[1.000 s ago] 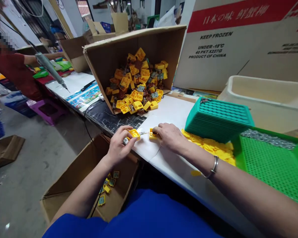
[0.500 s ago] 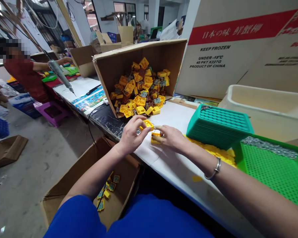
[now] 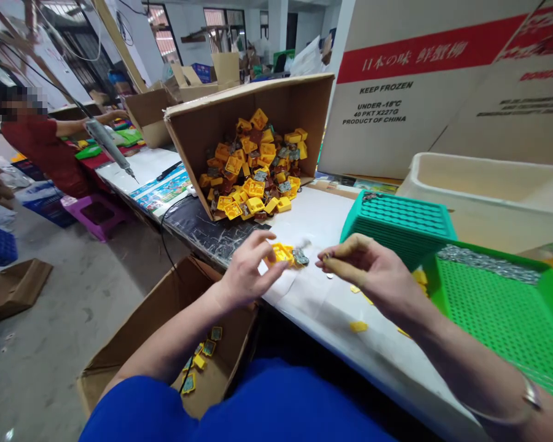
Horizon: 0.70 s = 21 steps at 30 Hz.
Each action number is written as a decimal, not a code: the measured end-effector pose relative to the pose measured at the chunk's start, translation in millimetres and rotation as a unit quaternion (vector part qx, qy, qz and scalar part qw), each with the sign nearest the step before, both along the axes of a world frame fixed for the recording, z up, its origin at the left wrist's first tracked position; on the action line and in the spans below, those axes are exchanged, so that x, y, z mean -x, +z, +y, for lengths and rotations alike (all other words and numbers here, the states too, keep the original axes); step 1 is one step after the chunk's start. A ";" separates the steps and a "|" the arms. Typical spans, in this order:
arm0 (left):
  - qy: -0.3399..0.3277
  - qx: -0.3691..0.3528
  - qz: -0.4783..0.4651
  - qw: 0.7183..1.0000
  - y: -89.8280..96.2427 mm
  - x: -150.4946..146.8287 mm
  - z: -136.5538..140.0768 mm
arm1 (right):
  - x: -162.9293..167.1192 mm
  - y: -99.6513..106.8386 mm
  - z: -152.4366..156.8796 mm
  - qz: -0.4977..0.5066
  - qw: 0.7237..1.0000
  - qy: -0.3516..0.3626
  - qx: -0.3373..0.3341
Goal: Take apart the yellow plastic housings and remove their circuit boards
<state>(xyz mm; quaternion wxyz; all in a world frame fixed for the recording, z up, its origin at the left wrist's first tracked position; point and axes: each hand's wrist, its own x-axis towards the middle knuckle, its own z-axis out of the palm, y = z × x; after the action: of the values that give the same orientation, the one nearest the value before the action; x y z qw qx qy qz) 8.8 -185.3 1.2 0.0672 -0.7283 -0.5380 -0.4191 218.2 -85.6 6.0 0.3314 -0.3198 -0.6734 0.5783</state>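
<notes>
My left hand [image 3: 251,270] is closed round the edge of a small yellow plastic casing [image 3: 283,252], held just above the white tabletop. Against the casing's right side is a grey patterned piece [image 3: 299,256]; whether it is joined to the casing I cannot tell. To the right, my right hand [image 3: 373,270] pinches a tiny dark part between thumb and fingertips, too small to name. Below those fingertips a small round shiny piece [image 3: 330,276] lies on the table. Behind both hands, a tipped cardboard box [image 3: 313,123] spills out a heap of yellow casings [image 3: 255,166] with brown and grey parts.
Teal stacked trays [image 3: 396,218], a green basket [image 3: 493,301] with silvery parts and a whitish tub [image 3: 488,190] stand to the right. A cardboard box [image 3: 133,344] sits below the table edge. An electric screwdriver [image 3: 108,147] hangs left, near a seated person [image 3: 41,141].
My right hand has moved right, away from the left hand, with a tiny part in its fingertips. The left hand has lowered slightly and keeps a yellow casing. The grey piece now shows.
</notes>
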 end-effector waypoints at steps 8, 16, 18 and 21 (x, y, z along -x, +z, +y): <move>0.043 0.014 0.144 0.989 -54.7 -53.9 -3.7 | -55.6 -38.4 -39.9 -0.190 0.815 -0.028 -0.547; -0.002 0.135 0.120 0.984 -54.4 -57.4 -4.5 | -82.4 -72.9 -61.8 -0.262 0.795 0.055 -0.544; -0.044 0.196 0.077 0.977 -45.6 -44.7 -4.2 | -85.1 -74.7 -61.6 -0.262 0.825 0.046 -0.499; -0.123 0.288 0.052 0.948 -37.4 -25.7 2.2 | -82.6 -71.4 -59.4 -0.319 0.836 0.035 -0.445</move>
<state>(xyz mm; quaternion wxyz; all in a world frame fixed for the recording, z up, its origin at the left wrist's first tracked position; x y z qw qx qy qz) 34.6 -183.1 -36.2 -0.1699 -0.7980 -0.5375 -0.2132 300.8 -145.0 -65.3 0.1846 -0.2810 -0.9372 0.0933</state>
